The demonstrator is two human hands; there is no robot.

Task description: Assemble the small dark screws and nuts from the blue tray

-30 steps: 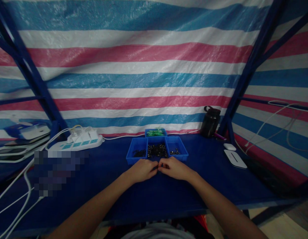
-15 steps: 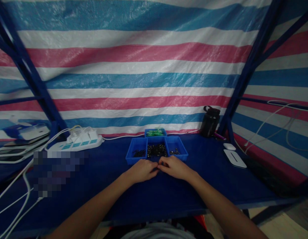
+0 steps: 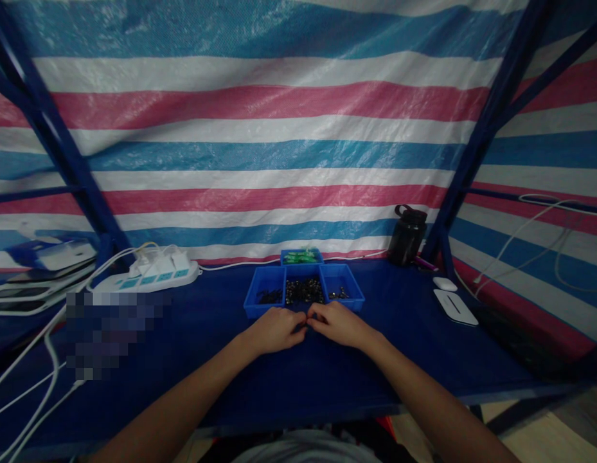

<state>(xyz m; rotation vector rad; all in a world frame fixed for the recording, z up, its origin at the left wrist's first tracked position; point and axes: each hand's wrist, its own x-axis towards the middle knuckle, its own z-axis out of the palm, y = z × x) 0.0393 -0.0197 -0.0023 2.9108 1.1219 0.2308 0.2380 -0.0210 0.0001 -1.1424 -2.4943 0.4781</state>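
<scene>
My left hand (image 3: 277,330) and my right hand (image 3: 341,324) meet fingertip to fingertip just in front of the blue bins. Both are closed in a pinch; whatever lies between the fingers is too small or hidden to make out. Thin black pieces (image 3: 270,296) lie in the left bin (image 3: 250,298). A heap of small dark, shiny parts (image 3: 304,290) fills the middle bin, whose front my fingers partly cover. In the right bin (image 3: 355,281) are a few small shiny metal pieces (image 3: 338,294). Green items (image 3: 299,257) sit in the bin behind.
On the blue table (image 3: 308,386), a white power strip (image 3: 170,278) with plugs and cables stands left. Stacked devices (image 3: 42,283) are at the far left. A black bottle (image 3: 407,236) stands back right, near a white flat device (image 3: 455,307). Blue frame posts rise at both sides.
Almost nothing differs: both hands stay at the same spot with their fingertips together, and the fingers shift only very slightly. The bins have not moved.
</scene>
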